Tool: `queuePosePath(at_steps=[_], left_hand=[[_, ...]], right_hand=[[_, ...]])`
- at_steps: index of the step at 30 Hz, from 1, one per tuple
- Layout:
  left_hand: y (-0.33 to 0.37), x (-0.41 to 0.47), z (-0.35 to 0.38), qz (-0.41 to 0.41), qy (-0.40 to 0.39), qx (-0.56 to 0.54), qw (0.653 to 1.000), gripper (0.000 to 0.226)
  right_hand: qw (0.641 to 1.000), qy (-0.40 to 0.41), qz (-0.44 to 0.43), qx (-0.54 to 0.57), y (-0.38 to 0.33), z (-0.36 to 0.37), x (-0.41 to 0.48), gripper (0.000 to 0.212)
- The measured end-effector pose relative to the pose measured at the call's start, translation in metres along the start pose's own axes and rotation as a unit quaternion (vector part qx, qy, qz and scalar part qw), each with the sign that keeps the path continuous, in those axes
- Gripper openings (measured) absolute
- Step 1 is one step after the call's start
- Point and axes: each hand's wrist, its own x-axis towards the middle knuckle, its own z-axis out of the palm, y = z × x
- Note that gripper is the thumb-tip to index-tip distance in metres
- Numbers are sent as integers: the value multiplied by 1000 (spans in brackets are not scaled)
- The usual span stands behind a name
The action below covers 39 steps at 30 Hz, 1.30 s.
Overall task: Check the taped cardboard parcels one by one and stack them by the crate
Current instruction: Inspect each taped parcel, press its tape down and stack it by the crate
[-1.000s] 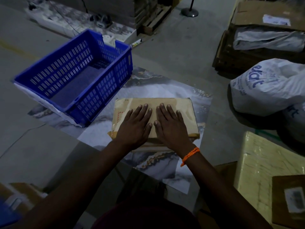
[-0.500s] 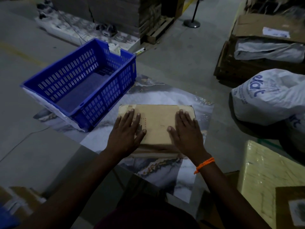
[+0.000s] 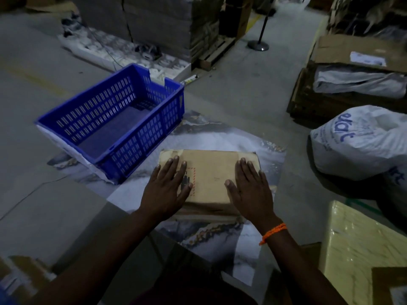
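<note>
Closest to you, at the lower right, a yellowish film-wrapped box [image 3: 352, 243] is sitting on the floor [image 3: 242, 95], with a smaller cardboard box [image 3: 389, 285] overlapping its near corner. Just ahead of that, an orange wristband [image 3: 273, 233] is circling your right wrist.

Both your arms are reaching forward, and you are laying your left hand [image 3: 167, 190] and your right hand [image 3: 248, 190] palm down on top of the taped cardboard parcel [image 3: 211, 172]. The fingers [image 3: 174, 170] of both hands are lying straight and slightly spread, gripping nothing. Your left hand is covering the parcel's left part beside a red dashed marking, your right hand is resting near its right edge, and bare cardboard is showing between them.

The parcel is lying flat, and a second cardboard edge [image 3: 207, 210] is showing under its near side, so it is apparently resting on another flat piece. Both are lying on a marble-patterned sheet [image 3: 220, 139] spread over the grey floor.

Just left of the parcel, and apart from it, the blue slotted crate [image 3: 114, 119] is standing open side up, partly on the sheet. Off to the right, a white printed sack [image 3: 356, 142] is slumping on the floor, well apart from the parcel.

Farther back on the right, an open carton [image 3: 352, 51] is holding a grey bag. Beyond it, a black post base [image 3: 258, 45] is standing on the floor, and stacked cartons [image 3: 154, 18] are sitting on a wooden pallet [image 3: 215, 53].
</note>
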Motion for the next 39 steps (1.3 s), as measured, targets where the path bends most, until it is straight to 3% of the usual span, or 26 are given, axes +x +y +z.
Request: queuePosePath(at_steps=[5,9,12,15,18,23,28,30,33,35,39], left_hand=[[2,-1,-7,0,26,-53,998,75],[-4,8,-12,-88,69,-206,972,72],[-12,19,-21,-212,78,-322,919,60],[-8,23,-35,-221,76,-431,872,22],[3,25,-48,-219,104,-489,838,36],[6,14,-48,-228,143,-574,773,50],[0,-32,-23,-269,154,-643,701,19],[1,-51,-15,-313,132,-656,674,27],[6,-75,-2,-342,112,-605,710,32],[6,-88,11,-352,99,-572,734,27],[6,-104,28,-366,69,-547,749,35]], right_hand=[[999,-28,2,28,5,-1,5,82],[978,41,65,193,7,-10,9,67],[929,37,206,305,25,-13,26,65],[897,-10,261,356,38,-12,42,55],[893,27,257,368,41,-15,48,38],[850,115,268,439,37,-24,32,35],[804,196,307,469,20,-17,-24,41],[798,196,322,470,18,-12,-48,39],[805,134,334,471,25,9,-79,25],[819,91,330,460,30,26,-96,26],[847,67,322,417,33,42,-119,21]])
